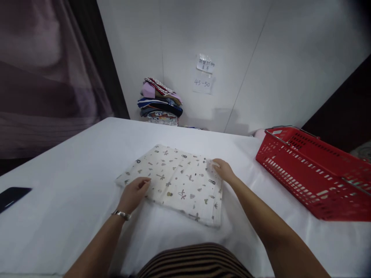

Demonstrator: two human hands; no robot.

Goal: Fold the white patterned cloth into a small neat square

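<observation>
A folded white cloth with small printed plants, animals and other motifs lies on the white table in front of me. My left hand, with a metal band on its wrist, is at the near left edge of the cloth. Its fingers are curled in and the thumb lies close to the index finger; whatever is between them is hidden. At the far right edge of the cloth, my right hand has its fingers and thumb closed on the fabric.
A red plastic basket with metal handles stands on the right of the white table. Several folded fabrics are stacked beyond the far edge. A dark flat object lies at the left. Paper notes hang on the wall.
</observation>
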